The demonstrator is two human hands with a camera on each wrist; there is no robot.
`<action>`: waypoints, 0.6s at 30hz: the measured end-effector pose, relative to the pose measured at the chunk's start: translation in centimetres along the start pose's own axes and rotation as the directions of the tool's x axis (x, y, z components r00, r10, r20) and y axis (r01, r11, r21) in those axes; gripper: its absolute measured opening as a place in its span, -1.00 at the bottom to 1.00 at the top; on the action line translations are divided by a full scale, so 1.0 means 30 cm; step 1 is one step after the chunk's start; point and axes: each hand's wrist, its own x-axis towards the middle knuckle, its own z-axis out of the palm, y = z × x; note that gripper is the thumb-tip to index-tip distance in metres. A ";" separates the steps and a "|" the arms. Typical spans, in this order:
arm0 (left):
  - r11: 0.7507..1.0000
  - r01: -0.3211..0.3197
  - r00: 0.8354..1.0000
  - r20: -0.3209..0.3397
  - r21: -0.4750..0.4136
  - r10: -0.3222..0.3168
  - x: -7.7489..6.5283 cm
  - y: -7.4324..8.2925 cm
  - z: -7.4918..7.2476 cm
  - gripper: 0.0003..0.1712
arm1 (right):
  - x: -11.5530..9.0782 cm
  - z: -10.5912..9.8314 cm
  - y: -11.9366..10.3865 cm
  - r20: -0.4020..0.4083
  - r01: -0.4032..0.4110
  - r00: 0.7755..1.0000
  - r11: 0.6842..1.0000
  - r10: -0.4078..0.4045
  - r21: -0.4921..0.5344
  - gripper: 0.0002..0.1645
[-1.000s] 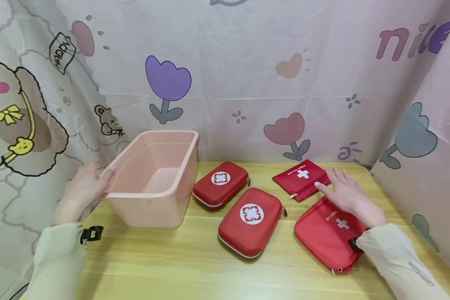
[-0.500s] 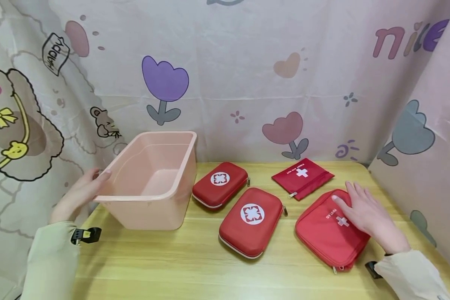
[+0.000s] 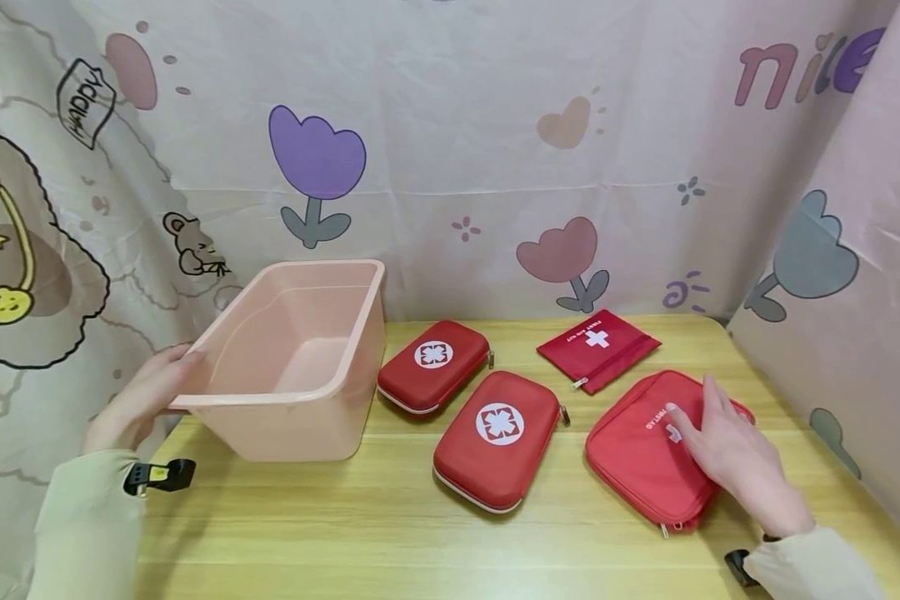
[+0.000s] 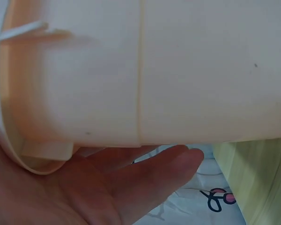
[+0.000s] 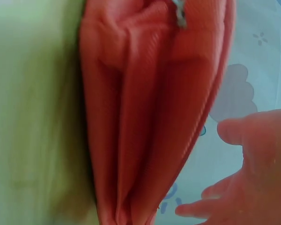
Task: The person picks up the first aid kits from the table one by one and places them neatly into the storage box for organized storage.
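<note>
A pink plastic bin [image 3: 266, 425] stands on the table at the left. My left hand [image 3: 138, 400] holds its left rim, thumb over the edge and fingers along the outer wall; the left wrist view shows the fingers [image 4: 154, 180] against the bin's outside [image 4: 201, 79]. My right hand [image 3: 742, 458] hovers over the right side of a red first aid pouch [image 3: 637, 454], fingers loosely extended. In the right wrist view, the hand [image 5: 253, 173] appears apart from the pouch's folded side [image 5: 145, 103]. Whether the hidden fingers touch it, I cannot tell.
Two red hard-shell first aid cases, a smaller one [image 3: 438, 379] and a larger one [image 3: 491, 475], lie between bin and pouch. A flat red zip pouch [image 3: 592, 362] lies behind. Printed curtains [image 3: 435, 125] enclose the wooden table [image 3: 390, 537] at the back and sides.
My left hand has settled on the bin's rim, whose near left corner has shifted left. My right hand has moved back from the flat zip pouch to above the first aid pouch. The view has shifted slightly.
</note>
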 end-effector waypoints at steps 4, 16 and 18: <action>1.000 0.003 1.000 -0.001 -0.017 -0.003 -0.003 -0.005 -0.001 -0.16 | -0.005 0.011 -0.014 -0.003 -0.014 1.000 1.000 0.014 -0.008 0.19; 0.999 -0.006 1.000 -0.021 -0.034 0.005 -0.007 -0.002 -0.009 -0.20 | 0.009 0.077 0.010 0.041 0.076 0.996 0.996 -0.075 -0.036 0.09; 1.000 -0.010 1.000 -0.024 -0.024 0.009 -0.008 0.000 -0.011 -0.21 | 0.019 0.079 0.018 0.042 0.111 0.993 0.993 -0.109 -0.028 0.07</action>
